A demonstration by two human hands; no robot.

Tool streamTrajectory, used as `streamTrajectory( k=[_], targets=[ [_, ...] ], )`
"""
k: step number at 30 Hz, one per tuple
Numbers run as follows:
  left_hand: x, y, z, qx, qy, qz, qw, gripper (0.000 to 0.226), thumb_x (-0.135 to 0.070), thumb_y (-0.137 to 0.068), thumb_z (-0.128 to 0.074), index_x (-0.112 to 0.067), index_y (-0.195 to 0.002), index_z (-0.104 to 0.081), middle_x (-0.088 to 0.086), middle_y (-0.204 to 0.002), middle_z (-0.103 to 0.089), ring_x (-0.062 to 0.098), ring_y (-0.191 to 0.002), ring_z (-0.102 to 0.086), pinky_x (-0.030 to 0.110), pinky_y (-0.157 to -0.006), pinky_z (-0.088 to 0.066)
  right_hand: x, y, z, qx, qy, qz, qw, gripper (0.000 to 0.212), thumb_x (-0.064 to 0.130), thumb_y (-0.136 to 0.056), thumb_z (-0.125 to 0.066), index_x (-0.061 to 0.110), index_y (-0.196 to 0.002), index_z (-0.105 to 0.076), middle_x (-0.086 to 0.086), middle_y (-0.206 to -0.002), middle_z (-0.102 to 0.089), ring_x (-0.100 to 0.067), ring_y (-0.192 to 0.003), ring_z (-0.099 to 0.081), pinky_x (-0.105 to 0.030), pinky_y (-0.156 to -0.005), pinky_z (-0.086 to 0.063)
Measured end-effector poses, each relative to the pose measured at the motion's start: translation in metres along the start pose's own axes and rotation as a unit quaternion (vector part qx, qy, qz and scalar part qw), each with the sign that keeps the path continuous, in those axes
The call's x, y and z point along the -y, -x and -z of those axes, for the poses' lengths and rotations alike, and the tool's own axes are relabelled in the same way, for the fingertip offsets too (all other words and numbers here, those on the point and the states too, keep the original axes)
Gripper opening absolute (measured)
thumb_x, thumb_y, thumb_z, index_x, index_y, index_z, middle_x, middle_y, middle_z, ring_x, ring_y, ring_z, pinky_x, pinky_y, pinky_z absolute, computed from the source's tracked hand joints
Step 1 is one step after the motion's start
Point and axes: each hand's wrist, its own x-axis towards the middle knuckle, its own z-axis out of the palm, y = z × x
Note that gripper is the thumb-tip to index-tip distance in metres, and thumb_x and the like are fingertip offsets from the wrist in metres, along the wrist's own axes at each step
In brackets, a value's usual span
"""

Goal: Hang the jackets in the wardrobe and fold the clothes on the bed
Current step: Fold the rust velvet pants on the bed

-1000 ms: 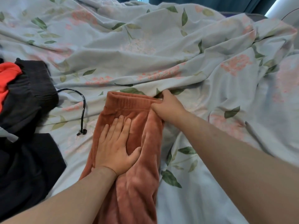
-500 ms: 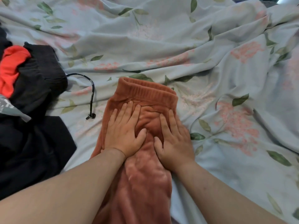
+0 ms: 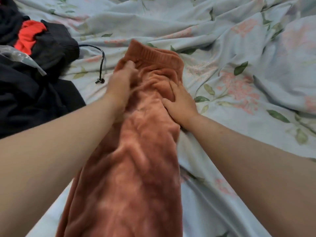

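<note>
Orange trousers (image 3: 136, 151) are lying on the bedsheet (image 3: 222, 40), long axis running near-to-far, waistband pointing away. Left hand (image 3: 122, 84), blurred, is probably pinching fabric under the waistband. Right hand (image 3: 181, 101) is pressing down flat, gripping nothing.

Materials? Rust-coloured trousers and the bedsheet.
Trousers: looks like plush fleece, matt, with a fuzzy nap and thick soft folds. The waistband is ribbed knit.
Bedsheet: probably thin woven cotton or a blend, smooth, with a floral print and fine sharp creases.
</note>
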Motion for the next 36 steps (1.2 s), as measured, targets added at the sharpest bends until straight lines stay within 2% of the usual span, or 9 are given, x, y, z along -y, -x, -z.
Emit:
streamTrajectory(
  k=[3,7,15,17,20,23,28,30,36],
  targets=[
    [0.002,0.071,0.039,-0.055,-0.088,-0.058,0.993,0.018,-0.042,-0.077,-0.063,-0.031,-0.086,-0.073,-0.014,-0.08,-0.071,0.0,-0.08,-0.067,0.02,-0.081,-0.051,0.002,0.062,0.01,-0.06,-0.331,-0.106,0.936,0.029,0.035,-0.072,-0.065,0.019,-0.095,-0.072,0.01,-0.087,-0.071,-0.007,-0.081,-0.064,-0.029,-0.077,-0.048],
    [0.048,0.202,0.077,-0.101,-0.231,0.015,0.968,0.012,-0.024,-0.084,-0.072,-0.032,-0.091,-0.065,-0.023,-0.083,-0.065,-0.017,-0.079,-0.058,0.004,-0.07,-0.041,0.004,0.178,-0.007,-0.065,-0.412,-0.179,0.891,0.022,0.035,-0.078,-0.067,0.014,-0.072,-0.071,0.006,-0.065,-0.063,-0.007,-0.061,-0.056,-0.027,-0.061,-0.045],
    [0.077,0.299,0.117,-0.071,-0.172,0.174,0.967,0.021,-0.023,-0.092,-0.066,-0.027,-0.072,-0.07,-0.003,-0.062,-0.067,0.006,-0.055,-0.056,0.028,-0.058,-0.043,0.039,0.264,-0.027,0.059,-0.241,-0.225,0.942,0.028,0.034,-0.085,-0.071,0.034,-0.113,-0.066,0.019,-0.102,-0.072,0.002,-0.096,-0.066,-0.022,-0.085,-0.052],
    [0.068,0.299,0.126,-0.094,-0.021,0.247,0.964,0.021,-0.021,-0.096,-0.06,-0.017,-0.08,-0.072,0.009,-0.074,-0.073,0.018,-0.067,-0.063,0.034,-0.069,-0.048,0.045,0.27,-0.025,0.086,-0.326,-0.231,0.913,0.03,0.029,-0.085,-0.072,0.032,-0.115,-0.065,0.014,-0.106,-0.074,-0.004,-0.098,-0.069,-0.026,-0.087,-0.055],
    [0.076,0.304,0.139,-0.118,0.03,0.293,0.948,0.027,-0.022,-0.098,-0.056,-0.004,-0.083,-0.07,0.018,-0.082,-0.074,0.031,-0.079,-0.068,0.046,-0.078,-0.052,0.05,0.275,-0.03,0.144,-0.535,-0.3,0.776,0.024,0.021,-0.092,-0.07,0.017,-0.116,-0.069,-0.005,-0.106,-0.077,-0.022,-0.097,-0.074,-0.036,-0.08,-0.061],
    [0.092,0.33,0.145,-0.101,-0.144,0.251,0.952,0.036,-0.032,-0.094,-0.064,-0.006,-0.07,-0.066,0.006,-0.063,-0.069,0.027,-0.064,-0.063,0.038,-0.064,-0.047,0.04,0.291,-0.048,0.059,-0.484,-0.322,0.812,0.023,0.024,-0.092,-0.07,0.011,-0.111,-0.071,-0.007,-0.098,-0.078,-0.024,-0.092,-0.075,-0.042,-0.085,-0.06],
    [0.094,0.365,0.151,-0.052,-0.053,0.273,0.959,0.035,-0.038,-0.091,-0.066,-0.006,-0.075,-0.067,0.01,-0.071,-0.067,0.025,-0.069,-0.06,0.037,-0.068,-0.044,0.046,0.319,-0.048,-0.013,-0.517,-0.312,0.797,0.016,0.023,-0.093,-0.07,0.011,-0.083,-0.065,-0.006,-0.074,-0.069,-0.015,-0.062,-0.065,-0.027,-0.054,-0.052],
    [0.096,0.399,0.156,-0.046,-0.017,0.316,0.948,0.032,-0.032,-0.094,-0.064,0.0,-0.09,-0.068,0.012,-0.083,-0.068,0.025,-0.077,-0.062,0.038,-0.073,-0.046,0.05,0.353,-0.049,0.01,-0.514,-0.333,0.79,0.016,0.024,-0.095,-0.067,0.011,-0.085,-0.066,-0.001,-0.068,-0.067,-0.008,-0.054,-0.061,-0.021,-0.046,-0.048],
    [0.11,0.507,0.177,-0.012,0.0,0.376,0.927,0.017,-0.017,-0.088,-0.072,-0.004,-0.098,-0.071,0.011,-0.093,-0.076,0.022,-0.084,-0.072,0.032,-0.069,-0.055,0.049,0.476,-0.059,0.174,-0.44,-0.37,0.8,0.022,0.028,-0.089,-0.073,0.013,-0.103,-0.069,-0.004,-0.097,-0.076,-0.019,-0.084,-0.071,-0.039,-0.074,-0.058]
  ],
)
